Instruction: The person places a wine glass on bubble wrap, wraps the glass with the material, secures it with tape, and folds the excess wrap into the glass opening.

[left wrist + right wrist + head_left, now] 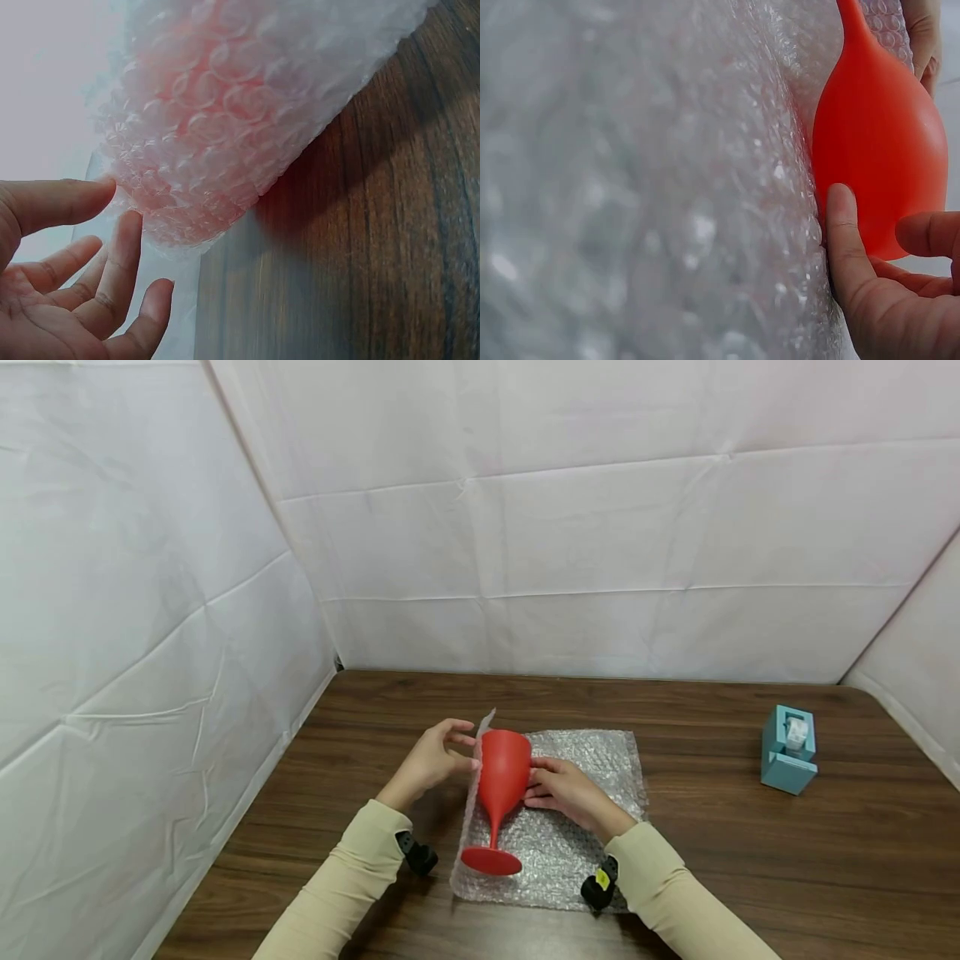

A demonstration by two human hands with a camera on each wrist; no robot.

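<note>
A red wine goblet (504, 772) lies on its side on a sheet of bubble wrap (573, 852), its bowl away from me and its round foot nearer. My left hand (435, 760) pinches the raised left edge of the wrap between thumb and index finger, the other fingers spread. In the left wrist view the lifted bubble wrap (225, 97) stands between that hand and the goblet, whose red shows through. My right hand (566, 793) holds the bowl from the right; the right wrist view has its fingers (844, 232) against the goblet (881, 142) near the rim.
On the right of the dark wooden table (720, 877) stands a light blue tape dispenser (787, 752) with a roll of tape. White cloth walls (585, 552) close off the back and both sides.
</note>
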